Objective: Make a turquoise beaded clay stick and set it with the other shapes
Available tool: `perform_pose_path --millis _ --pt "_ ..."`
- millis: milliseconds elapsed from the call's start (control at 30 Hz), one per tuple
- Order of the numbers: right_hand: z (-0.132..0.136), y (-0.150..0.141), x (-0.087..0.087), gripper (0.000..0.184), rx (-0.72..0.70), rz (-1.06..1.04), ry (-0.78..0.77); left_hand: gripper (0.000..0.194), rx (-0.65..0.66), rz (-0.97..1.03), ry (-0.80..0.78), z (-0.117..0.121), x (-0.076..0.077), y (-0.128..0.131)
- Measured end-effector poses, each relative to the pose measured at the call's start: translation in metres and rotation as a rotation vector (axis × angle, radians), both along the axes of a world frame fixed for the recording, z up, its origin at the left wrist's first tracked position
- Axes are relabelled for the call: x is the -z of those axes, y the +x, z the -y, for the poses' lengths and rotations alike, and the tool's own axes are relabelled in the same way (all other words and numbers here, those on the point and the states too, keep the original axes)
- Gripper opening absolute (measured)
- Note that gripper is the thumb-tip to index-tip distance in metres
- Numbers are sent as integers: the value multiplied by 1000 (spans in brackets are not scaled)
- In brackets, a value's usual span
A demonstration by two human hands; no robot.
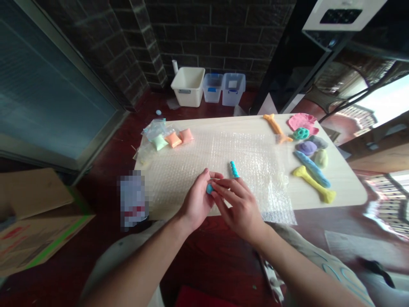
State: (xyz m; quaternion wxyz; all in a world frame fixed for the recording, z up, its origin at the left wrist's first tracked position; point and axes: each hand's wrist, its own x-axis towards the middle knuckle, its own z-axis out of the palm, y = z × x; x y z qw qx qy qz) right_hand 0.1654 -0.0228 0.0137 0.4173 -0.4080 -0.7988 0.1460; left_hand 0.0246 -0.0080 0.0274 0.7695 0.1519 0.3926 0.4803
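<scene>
A small lump of blue modelling clay (209, 189) sits between my two hands above the table's near edge. My left hand (198, 197) cups it from the left, with the palm turned inward. The fingertips of my right hand (238, 202) pinch the lump from the other side. Just beyond my right hand, a row of turquoise clay beads (233, 169) lies on a sheet of bubble wrap (201, 149); its near end is partly hidden by that hand.
Green, orange and pink clay packets (173, 139) lie at the table's far left. Several clay shapes, among them a yellow bone (315, 184), a blue roll (312, 169) and an orange bone (276, 128), lie right. Plastic bins (191, 96) stand against the wall. A cardboard box (38, 204) is left.
</scene>
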Motion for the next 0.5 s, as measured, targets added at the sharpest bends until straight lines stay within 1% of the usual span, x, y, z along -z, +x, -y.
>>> perform_pose_path --millis 67,167,300,400,500 --pt "7 -7 1 35 15 72 31 42 -42 25 -66 1 2 4" --pt "15 -16 4 48 -22 172 67 49 -68 77 -128 3 4 9" --pt "15 -24 8 60 -52 264 13 62 -88 59 -178 4 3 10" --pt "13 -27 8 64 -82 288 -24 64 -103 32 -141 0 4 4" --pt "17 -27 2 65 -137 260 -31 65 -115 -18 -56 -5 6 -3"
